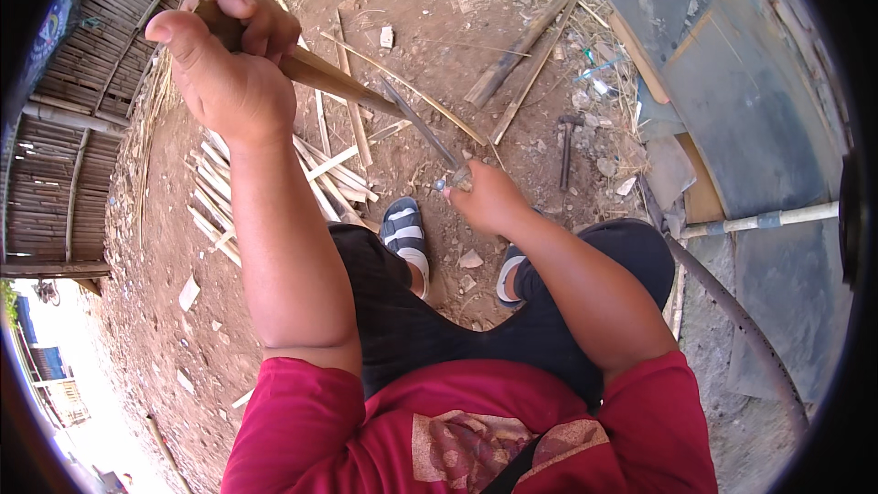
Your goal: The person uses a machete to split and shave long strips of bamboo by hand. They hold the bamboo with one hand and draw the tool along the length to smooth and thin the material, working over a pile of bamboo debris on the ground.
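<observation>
Raised at the upper left, my left hand (233, 82) is closed around one end of a bamboo stick (338, 84). The stick slants down to the right and narrows toward its far end. My right hand (492, 199), lower and near the middle, grips a knife (422, 128) by its handle. Its long, narrow blade points up and to the left, beside the stick's lower end. Whether blade and stick touch, I cannot tell. Below my left forearm, several pale split bamboo strips (214, 185) lie on the dirt.
A hammer (566, 151) lies on the ground to the right. Longer bamboo pieces (523, 48) are farther off. Grey panels (777, 101) and a curved dark pipe (745, 316) line the right side. A bamboo slat wall (78, 178) stands left. My sandalled foot (403, 227) is near the strips.
</observation>
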{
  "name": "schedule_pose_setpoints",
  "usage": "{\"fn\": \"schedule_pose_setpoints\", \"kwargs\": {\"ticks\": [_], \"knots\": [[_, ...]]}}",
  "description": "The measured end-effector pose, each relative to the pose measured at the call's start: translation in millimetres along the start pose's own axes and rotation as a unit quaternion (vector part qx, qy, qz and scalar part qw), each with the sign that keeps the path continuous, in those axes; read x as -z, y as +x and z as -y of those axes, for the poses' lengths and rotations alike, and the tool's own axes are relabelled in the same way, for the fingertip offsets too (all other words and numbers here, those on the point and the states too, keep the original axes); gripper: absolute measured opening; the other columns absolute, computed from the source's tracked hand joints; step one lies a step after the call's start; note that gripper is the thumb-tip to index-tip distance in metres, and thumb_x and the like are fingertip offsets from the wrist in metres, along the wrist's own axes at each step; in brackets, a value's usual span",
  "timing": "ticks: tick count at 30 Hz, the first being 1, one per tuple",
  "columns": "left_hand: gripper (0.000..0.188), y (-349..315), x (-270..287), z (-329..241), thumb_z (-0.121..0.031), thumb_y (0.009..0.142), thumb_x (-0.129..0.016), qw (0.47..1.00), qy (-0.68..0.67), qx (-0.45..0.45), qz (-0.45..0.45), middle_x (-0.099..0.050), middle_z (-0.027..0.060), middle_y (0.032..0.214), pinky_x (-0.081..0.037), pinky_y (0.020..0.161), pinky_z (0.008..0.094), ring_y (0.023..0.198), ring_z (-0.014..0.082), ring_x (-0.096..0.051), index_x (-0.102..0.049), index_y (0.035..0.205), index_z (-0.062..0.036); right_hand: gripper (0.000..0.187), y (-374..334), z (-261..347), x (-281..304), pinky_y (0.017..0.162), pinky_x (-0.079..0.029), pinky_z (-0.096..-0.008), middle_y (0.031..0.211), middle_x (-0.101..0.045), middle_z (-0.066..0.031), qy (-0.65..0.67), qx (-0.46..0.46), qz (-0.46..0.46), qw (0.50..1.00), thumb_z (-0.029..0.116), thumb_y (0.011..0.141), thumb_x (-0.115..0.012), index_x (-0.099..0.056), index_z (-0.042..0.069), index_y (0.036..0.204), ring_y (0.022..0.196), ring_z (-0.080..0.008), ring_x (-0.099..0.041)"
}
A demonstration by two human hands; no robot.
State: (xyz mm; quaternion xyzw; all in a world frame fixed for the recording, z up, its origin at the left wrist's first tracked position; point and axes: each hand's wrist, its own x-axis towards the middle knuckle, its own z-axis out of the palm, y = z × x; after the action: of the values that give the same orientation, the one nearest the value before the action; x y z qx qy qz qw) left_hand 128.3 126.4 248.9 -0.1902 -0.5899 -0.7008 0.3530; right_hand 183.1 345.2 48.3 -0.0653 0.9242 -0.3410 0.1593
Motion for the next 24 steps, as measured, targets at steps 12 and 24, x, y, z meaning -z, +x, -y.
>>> {"fn": "schedule_pose_setpoints", "kwargs": {"ticks": [12,24], "knots": [[0.070,-0.4,4.6,1.2,-0.079,0.095,-0.036,0.996,-0.047,0.064,-0.049,-0.033,-0.0024,0.060,-0.029,0.054,0.0288,0.052,0.0122,-0.028,-0.050,0.082,-0.0124,0.041,0.1,35.4,17.8,0.087,-0.054,-0.0517,0.096,-0.069,-0.0288,0.033,-0.004,-0.017,0.999,0.022,0.085,-0.074,-0.059,-0.005,0.112,0.098,-0.0454,-0.068],[0.068,-6.8,-5.4,0.0,-0.080,0.091,-0.044,0.996,-0.058,0.062,-0.031,-0.031,-0.0023,0.063,-0.025,0.053,0.0291,0.056,0.0127,-0.027,-0.046,0.080,-0.0131,0.035,9.3,2.4,8.2,0.086,-0.055,-0.0507,0.100,-0.070,-0.0282,-0.023,-0.034,-0.011,0.999,0.017,0.086,-0.070,-0.061,-0.003,0.112,0.099,-0.0443,-0.068]]}}
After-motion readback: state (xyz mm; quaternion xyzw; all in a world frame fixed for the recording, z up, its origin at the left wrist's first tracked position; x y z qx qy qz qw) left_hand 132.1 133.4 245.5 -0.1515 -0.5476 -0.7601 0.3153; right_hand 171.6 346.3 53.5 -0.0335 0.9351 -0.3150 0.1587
